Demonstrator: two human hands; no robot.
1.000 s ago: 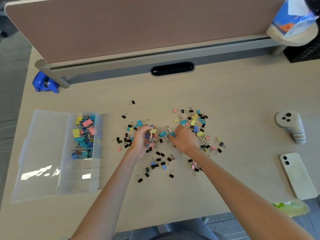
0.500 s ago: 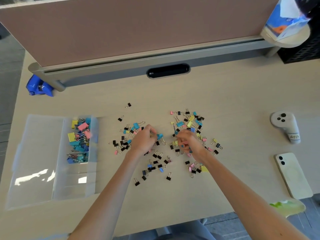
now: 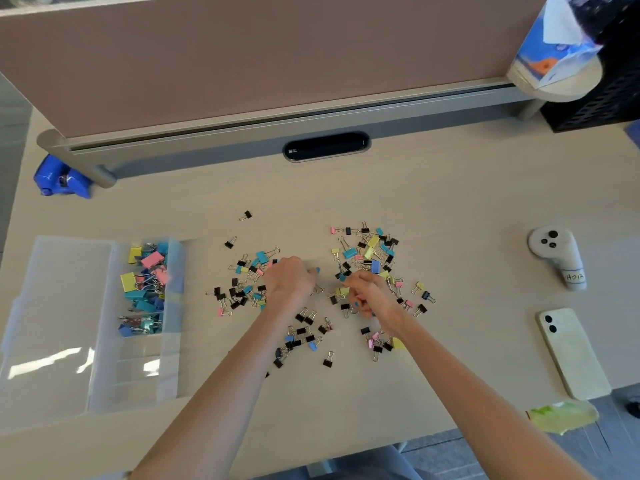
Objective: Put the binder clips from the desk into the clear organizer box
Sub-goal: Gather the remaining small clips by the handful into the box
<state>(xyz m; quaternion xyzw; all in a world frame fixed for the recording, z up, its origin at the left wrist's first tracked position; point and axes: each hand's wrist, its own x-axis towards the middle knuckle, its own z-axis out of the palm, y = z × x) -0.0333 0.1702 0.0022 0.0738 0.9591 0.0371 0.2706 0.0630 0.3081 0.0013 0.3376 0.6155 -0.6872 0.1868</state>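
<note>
A clear plastic organizer box [image 3: 173, 358] lies open on the pale wooden desk [image 3: 450, 188], its lid folded flat on the side away from the hands. The box's far compartment holds a heap of larger yellow, pink, teal and blue binder clips [image 3: 145, 289].

Right of the box, many small black, blue, yellow and pink binder clips [image 3: 372, 251] lie scattered on the desk in two loose patches. The left hand [image 3: 291, 282] hovers over the patch nearer the box, knuckles up. Its grip is curled closed on clips, and a blue one pokes out at the fingertips. The right hand [image 3: 372, 296] is over the patch farther from the box. Its grip is also curled, pinching small blue clips that show between the fingers.

Well right of the box, beyond both patches, lie a grey handheld controller [image 3: 557, 254] and a pale smartphone [image 3: 571, 351], face down.
</note>
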